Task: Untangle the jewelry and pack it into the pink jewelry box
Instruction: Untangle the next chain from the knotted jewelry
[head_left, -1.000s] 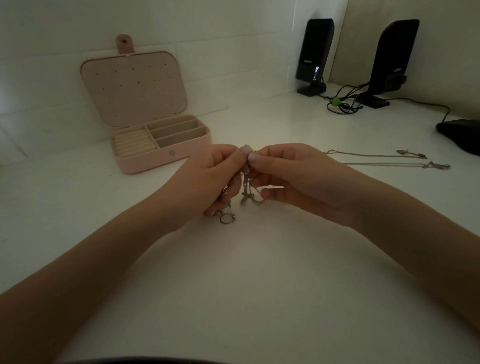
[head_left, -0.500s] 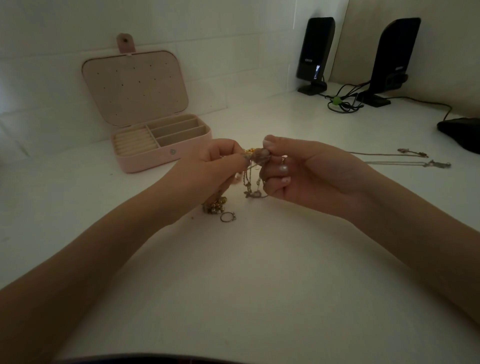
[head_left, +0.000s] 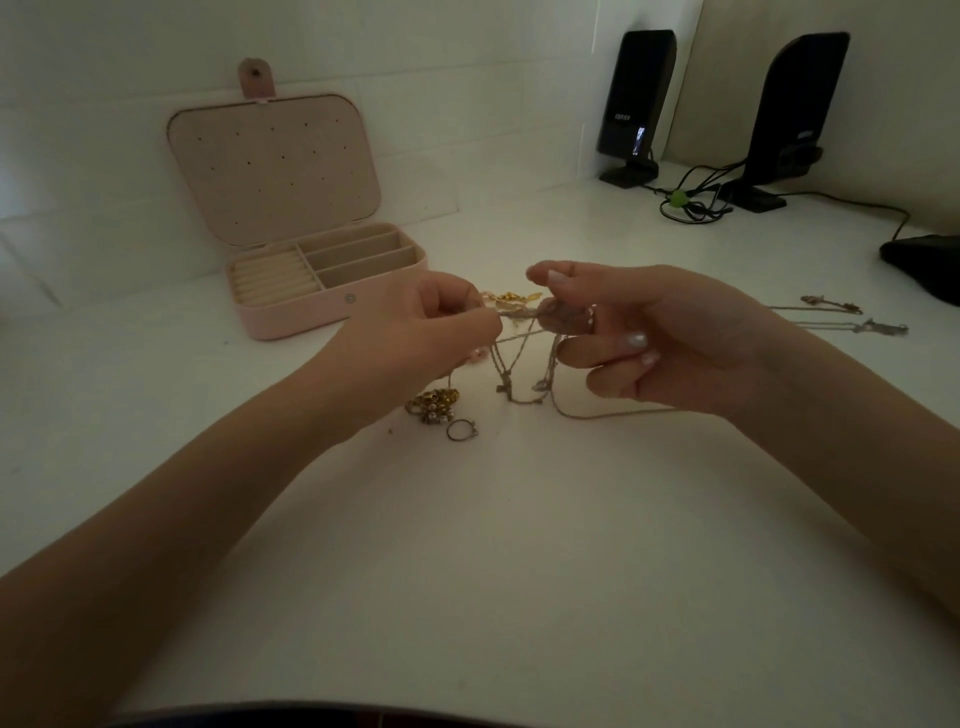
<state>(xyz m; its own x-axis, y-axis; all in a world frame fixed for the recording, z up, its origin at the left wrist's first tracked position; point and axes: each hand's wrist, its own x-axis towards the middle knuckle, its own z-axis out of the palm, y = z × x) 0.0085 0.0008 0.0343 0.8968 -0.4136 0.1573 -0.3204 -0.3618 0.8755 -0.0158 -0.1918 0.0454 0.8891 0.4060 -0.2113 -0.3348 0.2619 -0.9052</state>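
A tangle of thin chains (head_left: 524, 358) hangs between my two hands above the white table. My left hand (head_left: 431, 338) pinches one strand of it. My right hand (head_left: 644, 332) pinches the knot from the other side, with loops drooping below its fingers. Gold pieces (head_left: 511, 300) show just behind the knot. A gold and pearl cluster (head_left: 432, 405) and a silver ring (head_left: 461, 430) lie on the table under my left hand. The pink jewelry box (head_left: 332, 312) stands open at the back left, its compartments bare.
Two separated chains (head_left: 852, 317) lie stretched out to the right. Two black speakers (head_left: 636, 98) with coiled cables (head_left: 691, 202) stand at the back right. A dark object (head_left: 930, 260) sits at the right edge. A white wall runs behind the box.
My hands have pulled apart, stretching a strand of the tangle between them. More chain loops now hang free below, and the gold cluster and ring are uncovered.
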